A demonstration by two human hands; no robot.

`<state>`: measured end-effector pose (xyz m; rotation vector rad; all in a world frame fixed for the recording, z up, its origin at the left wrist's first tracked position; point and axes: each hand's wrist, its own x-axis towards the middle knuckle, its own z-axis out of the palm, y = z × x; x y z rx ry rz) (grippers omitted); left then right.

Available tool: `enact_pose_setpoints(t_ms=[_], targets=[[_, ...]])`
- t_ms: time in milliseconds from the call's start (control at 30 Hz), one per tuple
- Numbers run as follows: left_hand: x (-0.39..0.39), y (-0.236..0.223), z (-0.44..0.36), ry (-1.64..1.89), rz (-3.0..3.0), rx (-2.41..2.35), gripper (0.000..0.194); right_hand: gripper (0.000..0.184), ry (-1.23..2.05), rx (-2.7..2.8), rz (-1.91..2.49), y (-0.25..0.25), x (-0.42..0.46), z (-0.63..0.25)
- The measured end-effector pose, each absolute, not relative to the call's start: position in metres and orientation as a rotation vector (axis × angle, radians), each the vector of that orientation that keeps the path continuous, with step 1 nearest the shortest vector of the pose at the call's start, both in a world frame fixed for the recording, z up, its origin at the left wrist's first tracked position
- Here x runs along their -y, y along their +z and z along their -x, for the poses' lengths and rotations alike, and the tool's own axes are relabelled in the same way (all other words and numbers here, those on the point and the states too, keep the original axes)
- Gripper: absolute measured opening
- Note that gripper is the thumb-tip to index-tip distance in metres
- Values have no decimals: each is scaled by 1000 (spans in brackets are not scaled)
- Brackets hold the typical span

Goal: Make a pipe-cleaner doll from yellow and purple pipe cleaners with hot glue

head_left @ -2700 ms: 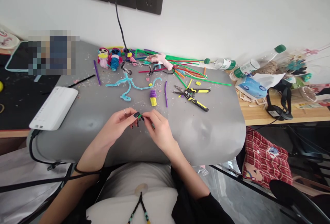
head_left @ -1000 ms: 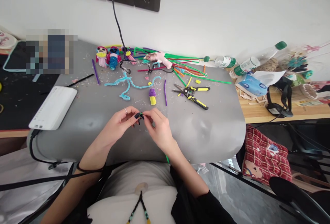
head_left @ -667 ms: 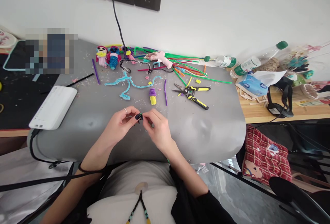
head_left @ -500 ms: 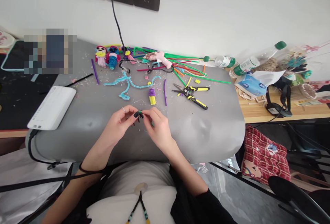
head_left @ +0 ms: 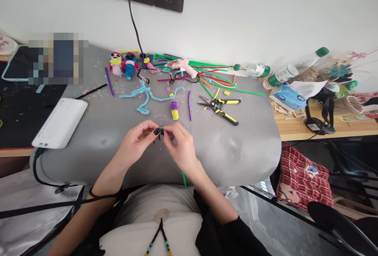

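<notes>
My left hand (head_left: 136, 146) and my right hand (head_left: 180, 148) meet fingertip to fingertip over the grey table mat (head_left: 245, 146), near its front edge. Between them they pinch a small piece made of green and black pipe cleaner (head_left: 161, 131). The green pipe cleaner's free end (head_left: 183, 178) trails down below my right wrist. Both hands have their fingers closed on it. A ring shows on my left hand.
Yellow-handled pliers (head_left: 220, 109), a yellow and purple coil (head_left: 175, 111), a light blue pipe-cleaner figure (head_left: 147, 95), small dolls (head_left: 124, 65), a pink glue gun (head_left: 182, 66) and loose pipe cleaners lie farther back. A white box (head_left: 60, 121) sits left. Bottles (head_left: 279, 77) and tissues (head_left: 288, 98) stand right.
My hands stay pinched together at the same spot with only small finger movements. The green pipe cleaner's tail now shows lower, under my right wrist.
</notes>
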<state>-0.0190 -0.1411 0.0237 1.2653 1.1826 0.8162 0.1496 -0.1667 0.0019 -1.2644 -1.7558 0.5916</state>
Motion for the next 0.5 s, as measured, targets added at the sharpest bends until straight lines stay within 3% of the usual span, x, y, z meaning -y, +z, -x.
enact_pose_setpoints(t_ms=[500], targets=[[146,27,14,833,-1340,-1220,40,19,644,1662,1301,4,171,-145]])
